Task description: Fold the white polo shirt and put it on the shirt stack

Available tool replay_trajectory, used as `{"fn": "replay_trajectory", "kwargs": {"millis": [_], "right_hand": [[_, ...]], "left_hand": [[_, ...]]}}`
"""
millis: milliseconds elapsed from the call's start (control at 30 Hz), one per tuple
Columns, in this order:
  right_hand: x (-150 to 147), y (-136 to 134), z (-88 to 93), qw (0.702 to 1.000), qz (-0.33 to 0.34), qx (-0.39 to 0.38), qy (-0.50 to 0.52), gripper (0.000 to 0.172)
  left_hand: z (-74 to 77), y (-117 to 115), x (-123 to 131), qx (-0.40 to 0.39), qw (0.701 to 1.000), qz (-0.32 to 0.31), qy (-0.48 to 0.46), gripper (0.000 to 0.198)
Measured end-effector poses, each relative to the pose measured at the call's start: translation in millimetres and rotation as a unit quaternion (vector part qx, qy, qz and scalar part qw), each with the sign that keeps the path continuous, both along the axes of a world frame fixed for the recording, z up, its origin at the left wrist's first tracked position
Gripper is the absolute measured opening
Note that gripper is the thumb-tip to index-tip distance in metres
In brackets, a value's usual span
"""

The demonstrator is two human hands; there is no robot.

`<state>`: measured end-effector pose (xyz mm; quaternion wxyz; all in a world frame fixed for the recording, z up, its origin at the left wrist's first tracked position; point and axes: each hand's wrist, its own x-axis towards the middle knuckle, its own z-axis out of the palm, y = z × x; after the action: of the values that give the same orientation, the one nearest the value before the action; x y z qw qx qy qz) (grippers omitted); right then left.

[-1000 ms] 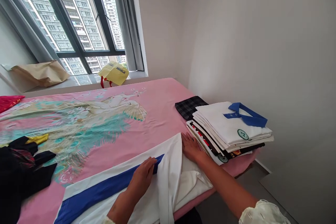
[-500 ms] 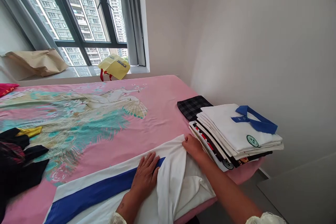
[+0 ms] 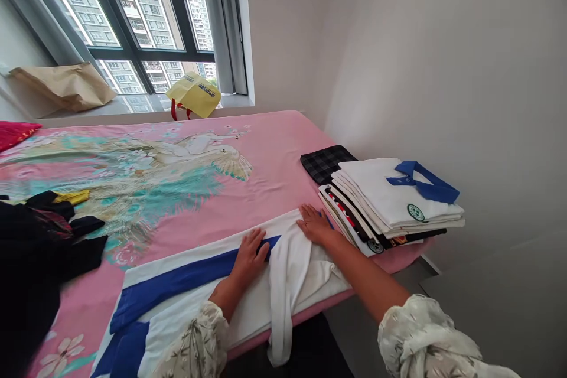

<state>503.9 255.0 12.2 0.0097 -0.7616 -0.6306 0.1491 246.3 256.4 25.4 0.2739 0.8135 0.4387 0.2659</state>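
A white garment with a blue stripe [image 3: 186, 274] lies spread along the near edge of the pink bed [image 3: 266, 171]. My left hand [image 3: 250, 254] lies flat on it, fingers stretched out at the end of the blue stripe. My right hand [image 3: 314, 225] rests open on the garment's far right corner, fingers spread, beside a stack of folded clothes [image 3: 390, 207]. The stack's top piece is a white shirt with a blue collar [image 3: 420, 183]. Part of the white cloth hangs over the bed's edge.
A folded dark plaid piece [image 3: 325, 162] lies behind the stack. A heap of dark clothes [image 3: 39, 242] sits at the left of the bed. On the window sill lie a yellow bag [image 3: 195, 94] and a brown paper bag [image 3: 66, 85]. A grey wall runs along the right.
The view has tilted down and drawn back, so more of my sleeves and the bed's edge show. Both hands remain flat on the white garment, having slid slightly across it.
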Motion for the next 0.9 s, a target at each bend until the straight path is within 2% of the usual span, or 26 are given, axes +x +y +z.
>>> {"fn": "replay_trajectory", "kwargs": {"millis": [33, 100, 167, 233, 300, 333, 400, 467, 533, 600, 667, 733, 800, 900], "right_hand": [[0.3, -0.4, -1.4, 1.000, -0.002, 0.000, 0.000, 0.063], [0.1, -1.5, -3.5, 1.000, -0.008, 0.002, 0.000, 0.063], [-0.3, -2.3, -4.7, 1.000, -0.012, 0.005, 0.002, 0.062], [-1.5, -3.0, -3.6, 1.000, -0.016, 0.008, 0.004, 0.061], [-6.2, -5.1, 1.0, 1.000, -0.022, 0.017, 0.004, 0.060], [-10.5, -7.3, 4.9, 0.999, -0.024, 0.026, 0.003, 0.060], [-22.9, -15.7, 14.9, 0.998, -0.022, 0.060, 0.003, 0.060], [-37.5, -30.5, 26.1, 0.995, -0.011, 0.097, 0.003, 0.056], [-49.6, -52.0, 35.6, 0.990, -0.004, 0.138, 0.021, 0.050], [-56.2, -80.7, 40.6, 0.973, -0.006, 0.211, 0.093, 0.044], [-59.0, -116.1, 38.5, 0.928, -0.032, 0.303, 0.215, 0.039], [-63.2, -157.0, 29.3, 0.864, -0.099, 0.354, 0.345, 0.038], [-74.2, -200.0, 16.1, 0.795, -0.197, 0.327, 0.472, 0.041], [-105.9, -260.0, 1.7, 0.695, -0.287, 0.179, 0.634, 0.054]], "left_hand": [[9.6, -13.4, -2.8, -0.020, 0.998, 0.031, -0.042, 0.040], [24.3, -54.2, -13.3, -0.061, 0.990, 0.062, -0.108, 0.035], [25.9, -107.7, -28.7, -0.139, 0.981, 0.043, -0.126, 0.029], [10.5, -160.5, -45.3, -0.255, 0.960, 0.030, -0.115, 0.033], [-17.3, -199.1, -58.6, -0.330, 0.934, 0.076, -0.109, 0.035], [-32.4, -210.8, -63.0, -0.348, 0.924, 0.111, -0.115, 0.039], [-57.5, -219.7, -66.3, -0.347, 0.913, 0.170, -0.133, 0.054], [-71.2, -215.4, -63.5, -0.321, 0.916, 0.188, -0.148, 0.063], [-74.5, -207.0, -57.2, -0.293, 0.930, 0.164, -0.147, 0.056], [-72.9, -201.0, -50.3, -0.281, 0.942, 0.121, -0.136, 0.041], [-68.9, -200.2, -45.2, -0.288, 0.941, 0.103, -0.145, 0.032], [-59.5, -204.7, -42.4, -0.328, 0.916, 0.117, -0.199, 0.033], [-40.3, -213.8, -41.5, -0.405, 0.855, 0.137, -0.294, 0.038], [4.3, -231.5, -42.7, -0.554, 0.719, 0.127, -0.401, 0.043]]}}
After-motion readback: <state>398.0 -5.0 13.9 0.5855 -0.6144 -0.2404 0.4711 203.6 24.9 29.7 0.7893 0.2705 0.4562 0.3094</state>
